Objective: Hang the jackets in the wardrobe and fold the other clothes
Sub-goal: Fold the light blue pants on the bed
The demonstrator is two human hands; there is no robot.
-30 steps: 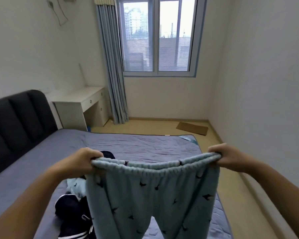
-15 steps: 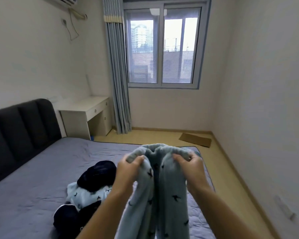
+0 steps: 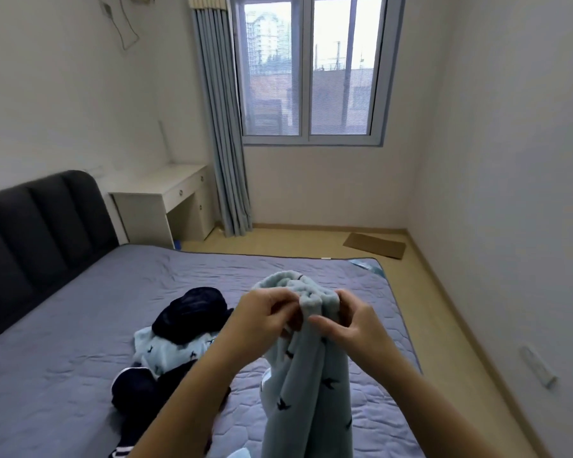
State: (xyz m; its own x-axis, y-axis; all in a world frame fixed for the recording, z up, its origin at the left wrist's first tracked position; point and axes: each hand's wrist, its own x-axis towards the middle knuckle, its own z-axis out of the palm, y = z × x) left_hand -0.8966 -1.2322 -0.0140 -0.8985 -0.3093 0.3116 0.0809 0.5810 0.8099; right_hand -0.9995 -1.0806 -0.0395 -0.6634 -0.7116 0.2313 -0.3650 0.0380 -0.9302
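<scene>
1. A person's left hand (image 3: 265,312) and right hand (image 3: 353,327) meet over a bed. Both pinch the gathered elastic waistband (image 3: 293,284) of a pair of pale blue fleece pyjama trousers (image 3: 308,391) printed with small dark birds.
2. The left hand's fingers curl round the near side of the band. The right hand's thumb lies across the front of the cloth, its fingers tucked behind. Neither hand is spread, and they sit almost touching with the band doubled between them.
3. The trousers hang straight down from the grip, legs side by side and running out of the bottom of the frame, above the lilac-grey quilted mattress cover (image 3: 80,325).
4. The fleece looks soft, light and limp, and is likely to droop wherever it is unsupported, though its nap should not slip through the fingers. The elastic band is the thickest, firmest part and the natural place to hold. A further fold would probably need a second hold lower down the legs, whose cuffs are out of view.
5. Below and left of the grip lies a heap of clothes. A dark navy garment (image 3: 192,305) rests on a pale blue bird-print top (image 3: 166,352), with a navy piece with white stripes (image 3: 139,388) nearest the camera.
6. Beyond the grip stand a dark padded headboard (image 3: 30,219), a white desk (image 3: 166,193), a blue-grey curtain (image 3: 222,143) and a window (image 3: 308,67). A flat brown cardboard sheet (image 3: 374,244) lies on the floor beyond and to the right.
</scene>
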